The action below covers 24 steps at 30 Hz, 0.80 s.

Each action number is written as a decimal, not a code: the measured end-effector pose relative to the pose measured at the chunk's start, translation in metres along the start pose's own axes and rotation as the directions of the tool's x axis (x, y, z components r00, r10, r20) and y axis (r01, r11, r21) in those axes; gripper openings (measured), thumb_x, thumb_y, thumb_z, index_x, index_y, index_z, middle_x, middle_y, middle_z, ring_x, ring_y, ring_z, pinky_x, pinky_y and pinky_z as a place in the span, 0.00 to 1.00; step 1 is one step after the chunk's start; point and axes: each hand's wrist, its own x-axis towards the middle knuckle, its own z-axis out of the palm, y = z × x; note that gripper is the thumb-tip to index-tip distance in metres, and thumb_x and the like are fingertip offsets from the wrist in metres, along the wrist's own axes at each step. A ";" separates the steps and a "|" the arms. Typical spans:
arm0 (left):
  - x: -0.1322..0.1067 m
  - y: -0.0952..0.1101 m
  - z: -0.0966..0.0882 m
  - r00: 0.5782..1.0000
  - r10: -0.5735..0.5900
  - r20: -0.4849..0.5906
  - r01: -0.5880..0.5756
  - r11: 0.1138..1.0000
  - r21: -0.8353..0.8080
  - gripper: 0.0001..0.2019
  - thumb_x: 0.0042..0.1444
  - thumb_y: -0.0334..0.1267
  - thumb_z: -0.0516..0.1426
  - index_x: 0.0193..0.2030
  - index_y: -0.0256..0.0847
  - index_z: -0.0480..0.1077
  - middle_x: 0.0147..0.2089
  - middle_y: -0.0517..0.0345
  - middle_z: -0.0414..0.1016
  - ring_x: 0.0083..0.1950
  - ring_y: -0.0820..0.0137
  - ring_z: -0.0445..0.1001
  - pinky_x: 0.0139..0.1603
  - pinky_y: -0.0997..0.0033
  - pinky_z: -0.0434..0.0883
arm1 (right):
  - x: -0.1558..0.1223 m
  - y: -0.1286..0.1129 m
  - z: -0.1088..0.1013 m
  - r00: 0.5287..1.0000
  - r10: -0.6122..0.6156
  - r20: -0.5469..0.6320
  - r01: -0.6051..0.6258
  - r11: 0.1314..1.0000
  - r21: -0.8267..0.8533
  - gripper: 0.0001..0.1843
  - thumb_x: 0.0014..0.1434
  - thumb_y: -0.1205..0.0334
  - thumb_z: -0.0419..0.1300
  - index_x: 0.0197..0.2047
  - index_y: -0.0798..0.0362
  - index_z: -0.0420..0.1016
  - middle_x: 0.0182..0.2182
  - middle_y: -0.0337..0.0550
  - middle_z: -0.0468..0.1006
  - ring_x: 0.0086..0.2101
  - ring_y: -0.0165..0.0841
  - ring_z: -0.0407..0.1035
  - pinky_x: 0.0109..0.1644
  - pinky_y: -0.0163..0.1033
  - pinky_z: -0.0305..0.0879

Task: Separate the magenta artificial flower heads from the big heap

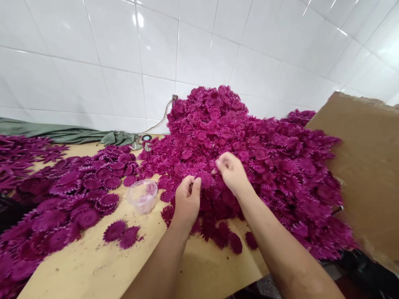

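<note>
My left hand (188, 197) pinches the edge of a round magenta flower piece (205, 179) between thumb and forefinger. Just to the right, my right hand (232, 171) has its thumb and fingertips pressed together. A small magenta bit shows at those fingertips, too small to name. Both hands are in front of a tall heap of magenta fabric-like flower pieces (258, 153) with toothed edges. Left of my left hand stands a clear plastic tub (152, 187) with some pale residue inside.
Flatter flower discs (67, 182) are spread at the left, with narrow-petalled pieces (18, 153) beyond them. A cardboard sheet (361, 166) rises at the right. Green cloth (71, 132) lies along the tiled wall (118, 87). A cable (163, 116) hangs behind the heap. Two loose discs (115, 231) lie on the tan table (93, 265).
</note>
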 end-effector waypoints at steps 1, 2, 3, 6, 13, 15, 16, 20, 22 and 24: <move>0.001 -0.001 0.000 1.000 -0.006 -0.017 0.005 1.000 -0.008 0.16 0.49 0.45 0.54 0.19 0.40 0.55 0.18 0.69 0.50 0.21 0.78 0.49 0.22 0.78 0.53 | 0.008 0.004 -0.006 0.991 0.023 -0.129 -0.024 1.000 -0.001 0.08 0.48 0.63 0.52 0.23 0.51 0.54 0.17 0.29 0.58 0.18 0.25 0.60 0.26 0.33 0.57; 0.002 -0.002 0.000 0.999 -0.015 -0.033 0.015 1.000 -0.022 0.15 0.48 0.46 0.55 0.20 0.40 0.56 0.19 0.69 0.50 0.21 0.78 0.50 0.22 0.78 0.53 | 0.015 0.008 -0.012 0.972 0.043 -0.231 -0.045 0.999 -0.003 0.08 0.49 0.63 0.52 0.24 0.51 0.53 0.18 0.30 0.59 0.19 0.26 0.62 0.27 0.34 0.58; 0.003 -0.003 -0.001 0.999 -0.029 -0.046 0.028 0.999 -0.040 0.15 0.47 0.46 0.55 0.20 0.40 0.57 0.19 0.69 0.51 0.21 0.78 0.50 0.23 0.78 0.54 | 0.022 0.012 -0.017 0.955 0.051 -0.293 -0.058 0.998 -0.015 0.08 0.48 0.63 0.53 0.25 0.50 0.53 0.20 0.31 0.60 0.21 0.28 0.65 0.28 0.35 0.60; 0.006 -0.006 0.000 0.995 -0.079 -0.059 0.073 0.993 -0.097 0.12 0.42 0.45 0.58 0.24 0.39 0.63 0.21 0.68 0.59 0.24 0.78 0.57 0.27 0.78 0.58 | 0.029 0.014 -0.026 0.963 -0.028 -0.267 -0.015 0.987 -0.159 0.10 0.43 0.66 0.58 0.30 0.51 0.59 0.29 0.39 0.68 0.32 0.33 0.68 0.37 0.41 0.64; 0.006 -0.008 -0.002 0.993 -0.116 0.007 0.116 0.989 -0.092 0.13 0.44 0.44 0.58 0.20 0.39 0.60 0.18 0.69 0.56 0.22 0.79 0.53 0.24 0.78 0.56 | -0.029 -0.024 0.003 0.962 -0.228 0.149 0.265 0.911 -0.317 0.05 0.49 0.61 0.58 0.26 0.53 0.67 0.29 0.42 0.71 0.32 0.32 0.65 0.37 0.39 0.62; 0.007 -0.008 -0.003 0.994 -0.103 -0.027 0.101 0.993 -0.068 0.16 0.43 0.45 0.59 0.17 0.39 0.56 0.17 0.70 0.53 0.21 0.79 0.52 0.23 0.79 0.55 | -0.039 -0.027 0.009 0.962 -0.100 0.255 0.178 0.935 -0.305 0.08 0.48 0.61 0.58 0.23 0.53 0.63 0.23 0.37 0.66 0.24 0.27 0.60 0.30 0.35 0.58; 0.008 -0.009 -0.004 0.994 -0.108 -0.031 0.106 0.992 -0.068 0.18 0.43 0.45 0.59 0.17 0.39 0.55 0.17 0.70 0.52 0.21 0.79 0.51 0.23 0.79 0.54 | -0.040 -0.027 0.010 0.953 -0.032 0.302 0.127 0.945 -0.300 0.09 0.47 0.62 0.59 0.21 0.53 0.61 0.20 0.35 0.64 0.22 0.26 0.57 0.27 0.34 0.56; 0.009 -0.012 -0.005 0.987 -0.154 0.052 0.159 0.979 -0.125 0.20 0.42 0.51 0.59 0.18 0.38 0.57 0.18 0.69 0.54 0.21 0.80 0.52 0.23 0.79 0.55 | -0.031 -0.018 0.006 0.836 0.141 0.530 -0.047 0.981 -0.187 0.14 0.47 0.58 0.58 0.19 0.52 0.57 0.16 0.29 0.54 0.20 0.24 0.49 0.24 0.33 0.47; 0.008 -0.013 -0.005 0.988 -0.128 0.083 0.140 0.976 -0.168 0.21 0.44 0.54 0.57 0.18 0.38 0.59 0.19 0.68 0.58 0.23 0.79 0.56 0.25 0.78 0.58 | -0.027 -0.016 0.003 0.744 0.151 0.651 -0.098 0.988 -0.117 0.16 0.46 0.55 0.58 0.18 0.53 0.56 0.16 0.29 0.53 0.20 0.23 0.48 0.24 0.33 0.45; 0.007 -0.012 -0.005 0.993 -0.078 0.086 0.091 0.981 -0.169 0.20 0.46 0.54 0.55 0.19 0.38 0.61 0.20 0.66 0.60 0.25 0.77 0.58 0.28 0.77 0.60 | -0.026 -0.017 0.001 0.706 0.142 0.694 -0.134 0.989 -0.066 0.17 0.45 0.54 0.58 0.18 0.53 0.56 0.16 0.29 0.53 0.20 0.23 0.48 0.25 0.33 0.46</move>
